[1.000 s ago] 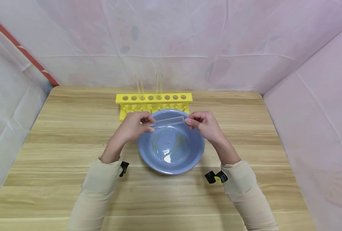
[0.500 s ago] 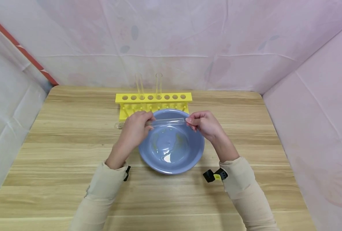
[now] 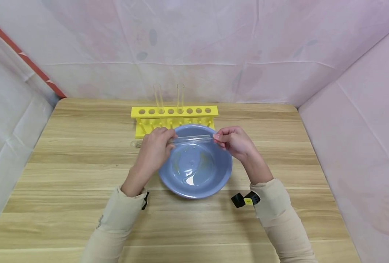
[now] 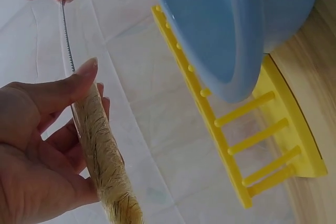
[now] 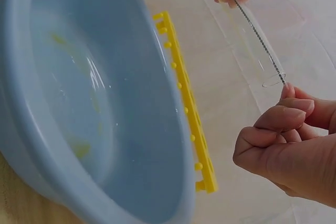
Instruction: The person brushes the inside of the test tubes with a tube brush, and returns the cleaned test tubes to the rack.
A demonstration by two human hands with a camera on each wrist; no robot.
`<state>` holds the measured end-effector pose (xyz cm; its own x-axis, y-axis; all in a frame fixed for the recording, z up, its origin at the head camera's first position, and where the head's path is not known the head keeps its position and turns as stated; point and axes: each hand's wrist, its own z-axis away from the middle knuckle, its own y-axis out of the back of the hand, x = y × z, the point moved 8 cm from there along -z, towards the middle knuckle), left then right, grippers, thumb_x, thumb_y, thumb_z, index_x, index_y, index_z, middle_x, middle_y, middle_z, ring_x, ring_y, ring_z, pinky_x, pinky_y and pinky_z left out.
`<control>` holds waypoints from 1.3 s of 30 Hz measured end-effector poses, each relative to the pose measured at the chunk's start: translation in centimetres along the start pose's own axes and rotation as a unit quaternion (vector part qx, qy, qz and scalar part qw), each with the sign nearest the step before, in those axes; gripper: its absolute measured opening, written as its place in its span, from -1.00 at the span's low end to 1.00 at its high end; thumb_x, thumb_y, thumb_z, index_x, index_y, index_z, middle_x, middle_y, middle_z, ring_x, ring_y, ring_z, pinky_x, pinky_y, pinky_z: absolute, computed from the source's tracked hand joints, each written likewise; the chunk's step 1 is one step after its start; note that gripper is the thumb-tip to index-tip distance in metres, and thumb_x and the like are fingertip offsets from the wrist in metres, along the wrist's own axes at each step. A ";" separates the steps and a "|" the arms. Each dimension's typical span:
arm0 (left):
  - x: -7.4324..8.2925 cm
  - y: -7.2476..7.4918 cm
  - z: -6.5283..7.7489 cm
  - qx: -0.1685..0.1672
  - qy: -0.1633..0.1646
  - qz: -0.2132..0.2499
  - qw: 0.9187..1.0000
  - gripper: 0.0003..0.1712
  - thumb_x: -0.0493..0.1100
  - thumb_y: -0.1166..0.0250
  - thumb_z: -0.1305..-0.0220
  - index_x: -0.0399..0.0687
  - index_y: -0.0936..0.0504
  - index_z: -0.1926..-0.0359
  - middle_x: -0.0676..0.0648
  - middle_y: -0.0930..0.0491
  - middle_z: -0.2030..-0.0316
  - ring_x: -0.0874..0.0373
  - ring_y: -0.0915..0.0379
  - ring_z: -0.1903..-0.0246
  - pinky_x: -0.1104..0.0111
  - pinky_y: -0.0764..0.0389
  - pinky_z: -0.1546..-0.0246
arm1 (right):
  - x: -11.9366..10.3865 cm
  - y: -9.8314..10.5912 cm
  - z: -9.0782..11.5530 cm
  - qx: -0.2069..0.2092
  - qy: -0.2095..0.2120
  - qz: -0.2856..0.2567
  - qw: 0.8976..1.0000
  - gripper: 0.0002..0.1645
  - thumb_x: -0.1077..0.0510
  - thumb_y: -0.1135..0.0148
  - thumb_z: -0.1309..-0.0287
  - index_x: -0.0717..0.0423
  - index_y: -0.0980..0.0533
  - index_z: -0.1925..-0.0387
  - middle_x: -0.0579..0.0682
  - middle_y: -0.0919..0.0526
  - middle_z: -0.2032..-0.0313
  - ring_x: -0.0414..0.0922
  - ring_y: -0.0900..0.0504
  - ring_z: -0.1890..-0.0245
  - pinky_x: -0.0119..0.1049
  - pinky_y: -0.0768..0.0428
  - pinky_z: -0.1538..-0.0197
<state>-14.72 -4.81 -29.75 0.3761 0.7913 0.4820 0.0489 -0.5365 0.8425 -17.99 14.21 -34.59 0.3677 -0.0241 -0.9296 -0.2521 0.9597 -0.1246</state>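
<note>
In the head view my left hand (image 3: 153, 149) grips a clear glass test tube (image 3: 194, 138) that lies nearly level above the far part of a blue basin (image 3: 194, 191). Inside the tube is a test tube brush; its pale bristles (image 4: 107, 156) fill the closed-end side below my left fingers in the left wrist view. The brush's twisted wire handle (image 5: 257, 35) runs out of the tube's mouth. At that end, the thumb and fingers of my right hand (image 3: 235, 142) pinch the wire. A little water and yellowish patches show inside the basin.
Behind the basin stands a yellow test tube rack (image 3: 174, 112), partly hidden by it and by my left hand. Two clear tubes stand upright in the rack, one being a glass tube (image 3: 180, 96). The wooden table (image 3: 66, 164) meets a pale cloth backdrop at its back edge.
My left hand has turned over the tube and shifted slightly right, so the tube's left end shows. The tube has tipped closer to level. My right hand has barely moved.
</note>
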 end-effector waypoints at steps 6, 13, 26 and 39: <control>0.0 0.1 0.4 0.020 -0.001 -0.008 1.000 -0.75 -0.41 -0.40 0.11 -0.15 -0.61 0.33 -0.12 -0.60 0.37 -0.04 -0.48 0.31 0.10 -0.47 0.30 | 0.2 0.1 0.0 -0.002 -0.015 -0.028 0.999 -0.59 0.51 0.03 -0.13 0.22 -0.48 0.76 0.00 -0.40 0.72 -0.19 -0.26 0.72 -0.46 -0.25 0.61; -0.5 0.0 0.6 0.002 0.006 0.033 0.999 -0.77 -0.43 -0.38 0.09 -0.16 -0.61 0.34 -0.11 -0.60 0.36 -0.03 -0.47 0.31 0.14 -0.47 0.27 | 0.2 0.2 0.0 -0.006 -0.005 -0.022 1.000 -0.59 0.50 0.03 -0.13 0.21 -0.48 0.75 -0.01 -0.38 0.72 -0.19 -0.25 0.72 -0.46 -0.24 0.61; -2.2 -0.6 0.7 -0.068 0.028 0.144 0.987 -0.79 -0.37 -0.41 0.06 -0.23 -0.62 0.32 -0.11 -0.63 0.34 0.02 -0.54 0.27 0.24 -0.56 0.21 | -1.1 1.0 0.5 0.039 0.113 0.163 0.979 -0.80 0.40 -0.12 -0.13 0.46 -0.44 0.57 -0.02 -0.36 0.73 -0.18 -0.31 0.67 -0.42 -0.32 0.54; -3.6 -0.6 1.0 -0.123 0.029 0.203 0.971 -0.81 -0.36 -0.38 0.03 -0.29 -0.60 0.33 -0.12 -0.60 0.39 0.02 -0.50 0.31 0.22 -0.53 0.26 | -2.6 1.0 1.3 0.060 0.236 0.244 0.939 -0.85 0.41 -0.15 -0.10 0.39 -0.52 0.56 0.01 -0.39 0.69 -0.18 -0.34 0.65 -0.41 -0.33 0.57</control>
<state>-15.17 -7.62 -32.22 0.2654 0.5476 0.7935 -0.3171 -0.7277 0.6082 -17.99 15.63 -31.87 -0.2097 0.3325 -0.9195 -0.1743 0.9126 0.3698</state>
